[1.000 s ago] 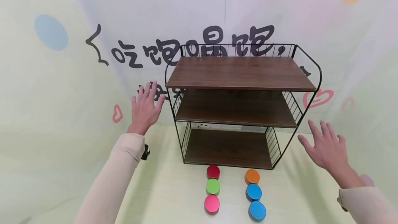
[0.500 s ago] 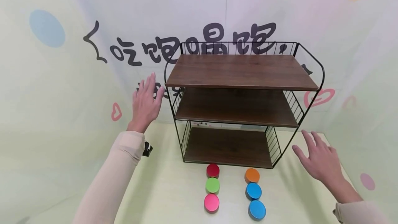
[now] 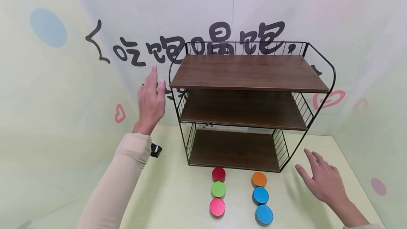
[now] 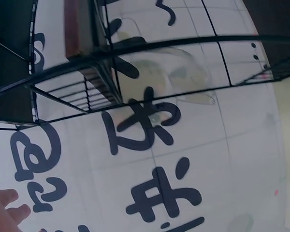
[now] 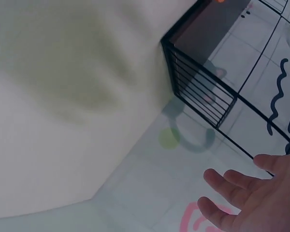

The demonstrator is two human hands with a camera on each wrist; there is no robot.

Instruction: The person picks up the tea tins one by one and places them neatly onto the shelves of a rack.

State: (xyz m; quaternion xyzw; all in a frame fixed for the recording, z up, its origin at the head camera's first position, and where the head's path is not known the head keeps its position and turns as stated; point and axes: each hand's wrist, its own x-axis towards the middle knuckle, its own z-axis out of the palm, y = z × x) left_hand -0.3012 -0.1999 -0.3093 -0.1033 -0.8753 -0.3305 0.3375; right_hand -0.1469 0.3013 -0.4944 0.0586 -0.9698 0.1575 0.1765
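Note:
My left hand (image 3: 150,98) is raised just left of the shelf rack (image 3: 248,73), fingers extended, holding nothing. In the left wrist view only a few of its fingertips (image 4: 12,205) show, apart from the black wire frame. My right hand (image 3: 324,179) hovers to the right of the rack's lower corner, fingers loosely spread with nothing in them; the right wrist view shows those fingers (image 5: 232,188) too. Before the rack stand two columns of round lidded tins: red (image 3: 218,174), green (image 3: 218,189) and pink (image 3: 217,207) on the left, orange (image 3: 259,179), blue (image 3: 260,195) and another blue tin (image 3: 264,215) on the right.
The rack has three dark wooden boards in a black wire frame and stands on a pale table (image 3: 178,200). Behind it hangs a white backdrop (image 3: 190,3) with black characters. More printed cloth (image 3: 381,123) encloses both sides.
My right hand has moved down and a little left, beside the rack's lower right side. My left hand has risen slightly and turned more edge-on. The tins and rack stay put.

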